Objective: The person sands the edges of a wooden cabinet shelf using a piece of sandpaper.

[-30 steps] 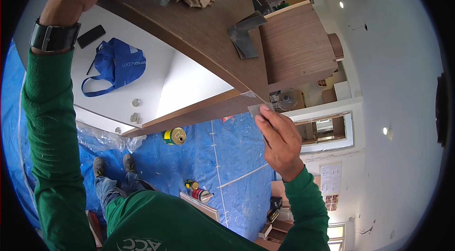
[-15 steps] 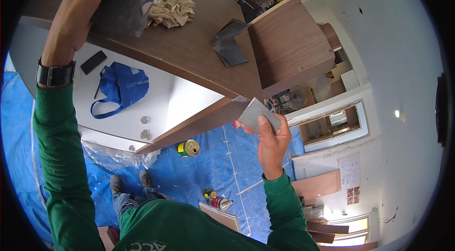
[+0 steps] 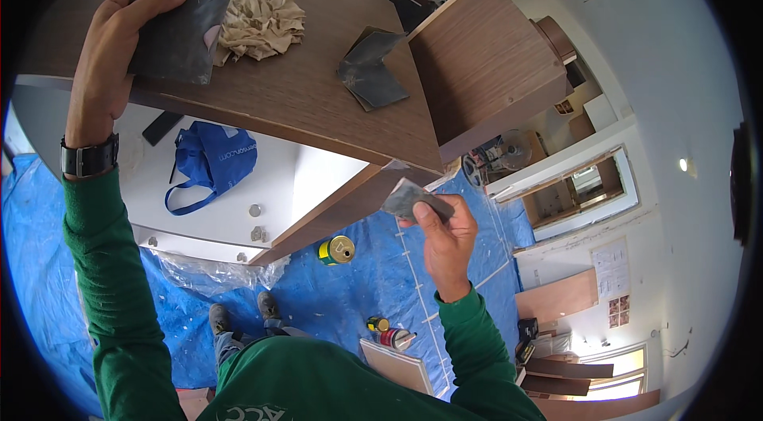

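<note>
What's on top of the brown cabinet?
A crumpled beige cloth and a folded dark sheet. The left hand holds a black sheet over the brown cabinet; anything under those three is covered.

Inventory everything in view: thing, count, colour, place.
cabinet: 1, brown, upper left
wooden unit: 1, brown, right of cabinet
shelf: 1, white, under cabinet top
crumpled cloth: 1, beige, cabinet top
folded sheet: 1, grey, cabinet top
flat sheet: 1, black, upper left
small sheet: 1, grey, centre
bag: 1, blue, shelf
slab: 1, black, shelf
tarp: 1, blue, lower half
large can: 1, yellow-green, tarp
smaller cans: 2, yellow and red, tarp
board: 1, pale, lower centre
clutter: uncountable, mixed, right
sleeves: 2, green, sides
wristband: 1, black, left wrist
shoes: 2, grey, tarp
left grip: 1, bare, holding flat sheet
right grip: 1, bare, holding small sheet
</note>
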Motion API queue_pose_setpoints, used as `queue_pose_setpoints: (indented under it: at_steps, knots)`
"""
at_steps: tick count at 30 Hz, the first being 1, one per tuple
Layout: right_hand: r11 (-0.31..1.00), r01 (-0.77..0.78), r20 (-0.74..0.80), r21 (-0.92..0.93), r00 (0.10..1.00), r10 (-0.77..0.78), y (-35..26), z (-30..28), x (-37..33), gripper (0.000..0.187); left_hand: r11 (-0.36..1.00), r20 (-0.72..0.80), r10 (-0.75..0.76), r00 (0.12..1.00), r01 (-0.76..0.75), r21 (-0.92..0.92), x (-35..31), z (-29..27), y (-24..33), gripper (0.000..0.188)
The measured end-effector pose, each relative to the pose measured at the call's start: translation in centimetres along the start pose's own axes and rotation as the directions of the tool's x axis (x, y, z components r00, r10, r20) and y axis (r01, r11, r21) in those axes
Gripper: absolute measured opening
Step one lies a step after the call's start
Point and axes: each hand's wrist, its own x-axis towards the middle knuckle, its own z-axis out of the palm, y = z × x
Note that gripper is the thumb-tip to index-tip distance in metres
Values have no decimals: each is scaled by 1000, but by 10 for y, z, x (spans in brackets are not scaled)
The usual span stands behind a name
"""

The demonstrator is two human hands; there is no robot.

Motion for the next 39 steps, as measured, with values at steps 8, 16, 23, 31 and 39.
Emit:
queue_pose_setpoints:
  at_steps: [8, 16, 23, 31, 39]
  knots:
    - [997, 57, -192, -43, 979, -64, 12, 11, 12, 16, 999, 2, -23, 1000, 23, -38, 1, 1, 1, 37]
    - [708, 365, 40, -604, 902, -431, -11, 13, 5, 14, 997, 35, -60, 998, 62, -40, 1, -5, 3, 35]
    - [466, 547, 180, -695, 760, -625, -9, 23, 2, 31, 996, 24, -56, 998, 58, -69, 0, -1, 4, 36]
    - [350, 580, 274, -735, 727, -630, -12, 26, 4, 36, 997, 23, -61, 998, 62, -45, 2, -4, 3, 38]
    - [247, 582, 317, -775, 696, -644, 1, 39, 3, 32, 996, 29, -76, 997, 77, -42, 1, -4, 5, 41]
